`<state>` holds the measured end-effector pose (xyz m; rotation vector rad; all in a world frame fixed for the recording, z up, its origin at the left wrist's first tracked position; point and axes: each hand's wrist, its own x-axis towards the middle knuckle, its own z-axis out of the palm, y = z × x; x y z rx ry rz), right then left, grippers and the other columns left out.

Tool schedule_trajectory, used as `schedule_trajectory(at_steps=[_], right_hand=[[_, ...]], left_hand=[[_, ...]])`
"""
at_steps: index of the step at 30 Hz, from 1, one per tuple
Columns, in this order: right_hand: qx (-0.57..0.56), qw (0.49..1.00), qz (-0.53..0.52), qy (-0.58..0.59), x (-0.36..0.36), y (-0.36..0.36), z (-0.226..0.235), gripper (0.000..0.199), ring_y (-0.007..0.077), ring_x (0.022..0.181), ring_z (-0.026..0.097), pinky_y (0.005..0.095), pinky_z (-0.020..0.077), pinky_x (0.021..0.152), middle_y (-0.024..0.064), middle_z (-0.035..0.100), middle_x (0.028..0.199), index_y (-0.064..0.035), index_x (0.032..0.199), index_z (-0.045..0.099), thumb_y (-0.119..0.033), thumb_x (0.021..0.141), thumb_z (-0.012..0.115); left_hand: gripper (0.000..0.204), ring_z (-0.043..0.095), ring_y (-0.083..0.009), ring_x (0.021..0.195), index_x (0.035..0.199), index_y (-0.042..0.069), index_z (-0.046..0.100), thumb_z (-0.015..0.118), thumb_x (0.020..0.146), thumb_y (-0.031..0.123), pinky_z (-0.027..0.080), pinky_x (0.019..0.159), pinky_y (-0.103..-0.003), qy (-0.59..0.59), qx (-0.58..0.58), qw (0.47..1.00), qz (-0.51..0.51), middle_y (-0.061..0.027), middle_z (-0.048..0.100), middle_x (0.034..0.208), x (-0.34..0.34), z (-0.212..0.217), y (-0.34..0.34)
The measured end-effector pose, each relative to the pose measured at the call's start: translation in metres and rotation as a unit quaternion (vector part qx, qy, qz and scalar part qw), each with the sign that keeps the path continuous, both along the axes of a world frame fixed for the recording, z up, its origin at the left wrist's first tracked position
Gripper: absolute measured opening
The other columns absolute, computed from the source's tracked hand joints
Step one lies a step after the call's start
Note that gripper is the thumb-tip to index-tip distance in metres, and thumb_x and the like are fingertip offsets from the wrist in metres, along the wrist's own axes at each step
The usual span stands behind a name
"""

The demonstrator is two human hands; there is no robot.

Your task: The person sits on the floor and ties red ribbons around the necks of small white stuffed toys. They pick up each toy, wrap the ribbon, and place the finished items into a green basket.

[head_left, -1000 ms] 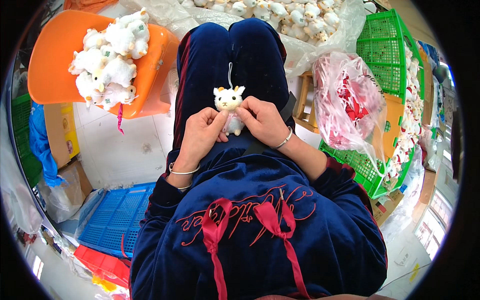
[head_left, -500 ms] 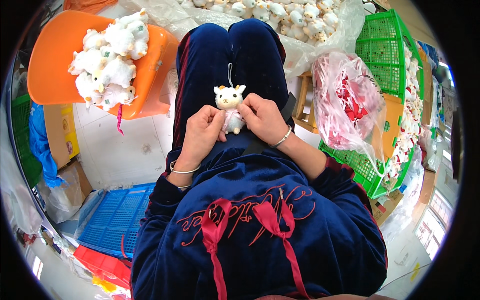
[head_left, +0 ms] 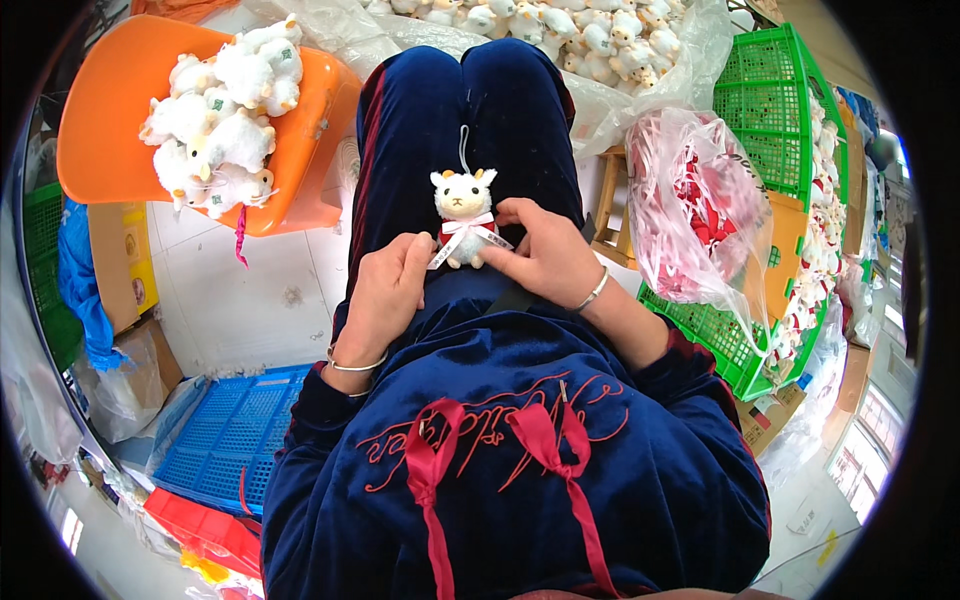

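Observation:
A small white plush sheep (head_left: 464, 193) sits upright on my lap, facing me, with small orange horns and a white hanging loop (head_left: 463, 148) above its head. Round its neck is a red piece with a pale printed ribbon bow (head_left: 468, 229), its two tails slanting down and outward. My left hand (head_left: 393, 282) is closed at the sheep's left side, thumb and forefinger pressed together beside one ribbon tail. On the other side my right hand (head_left: 548, 255) holds the toy, thumb low near its foot, forefinger higher; its other fingertips are hidden.
On the left, an orange chair (head_left: 110, 120) bears a pile of white plush sheep (head_left: 235, 145). More lie on plastic sheeting (head_left: 690, 75) beyond my knees. At right are a clear bag of ribbons (head_left: 690, 200) and green crates (head_left: 760, 110). A blue crate (head_left: 225, 440) stands lower left.
Both hands have moved down and outward from the sheep's neck. The red piece and the bow with its tails spread now show clearly on the chest. My right hand has opened wider around the toy.

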<state>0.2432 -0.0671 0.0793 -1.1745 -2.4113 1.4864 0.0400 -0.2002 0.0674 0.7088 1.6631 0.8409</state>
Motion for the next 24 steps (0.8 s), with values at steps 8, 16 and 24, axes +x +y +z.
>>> schedule_trajectory(at_steps=[8, 16, 24], right_hand=[[-0.030, 0.999, -0.018, 0.039, -0.022, -0.004, -0.020, 0.083, 0.0419, 0.110, 0.070, 0.0431, 0.0560, 0.095, 0.0249, 0.070, 0.119, 0.0031, 0.140, 0.046, -0.034, 0.077, 0.087], [-0.042, 0.938, -0.289, 0.188, 0.059, 0.055, 0.018, 0.070, 0.0217, 0.108, 0.069, 0.0349, 0.0541, 0.095, 0.0153, 0.069, 0.122, 0.0020, 0.132, 0.054, -0.033, 0.081, 0.086], [0.105, 0.565, -0.621, 0.534, 0.311, 0.086, 0.120, 0.028, 0.0190, 0.084, 0.067, 0.0321, 0.0567, 0.071, 0.0099, 0.067, 0.123, -0.0072, 0.114, 0.065, -0.033, 0.104, 0.059]], left_hand=[[0.028, 0.071, -0.0246, 0.074, 0.118, -0.003, 0.069, 0.058, 0.105, 0.019, 0.053, 0.069, -0.034, 0.098, 0.133, 0.986, -0.029, -0.0212, 0.071, 0.086, 0.010, -0.003, 0.003], [0.027, 0.051, -0.0036, 0.061, 0.126, 0.002, 0.070, 0.052, 0.109, 0.014, 0.040, 0.056, -0.020, -0.029, 0.151, 0.988, -0.011, 0.0025, 0.059, 0.077, 0.006, 0.001, 0.013], [0.021, 0.053, -0.0036, 0.059, 0.116, 0.000, 0.071, 0.055, 0.107, 0.009, 0.040, 0.054, -0.019, -0.004, 0.159, 0.984, -0.079, -0.0009, 0.070, 0.093, 0.008, -0.017, 0.031]])
